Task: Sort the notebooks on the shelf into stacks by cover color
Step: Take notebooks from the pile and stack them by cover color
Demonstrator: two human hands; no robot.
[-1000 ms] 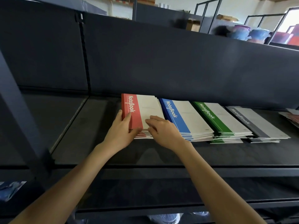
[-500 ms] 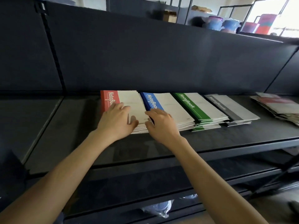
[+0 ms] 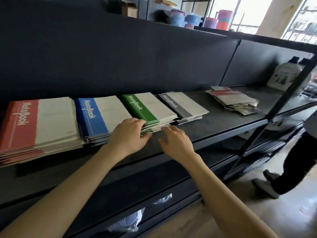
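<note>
Both bare forearms reached up from the near edge of my view toward the shelf [image 3: 223, 124]. My left hand [image 3: 128, 134] sat knuckles-up at the near left corner of the green stack [image 3: 151, 107], with its fingers bent over the top covers and its thumb against the front edges, pinching that corner. My right hand [image 3: 175, 140] lay just beside it, palm down, fingers spread and loose, holding nothing. Its fingertips reached the green stack's near right corner, though I could not tell whether they touched.

The green stack stood directly beyond both hands, its lower notebooks fanned out slightly at the near edge. Each cover had a coloured band lettered "NoteBook" and a white panel. The blue stack [image 3: 99, 117] lay touching the left hand's left side, and the red stack [image 3: 39, 124] sat further left again. The grey stack [image 3: 183, 105] lay just beyond the right hand, against the green one.

Well to the right of the right hand sat a loose pile of booklets [image 3: 233, 100], with bottles [image 3: 284, 73] farther back. Another person's legs [image 3: 291, 160] stood beside the shelf end.
</note>
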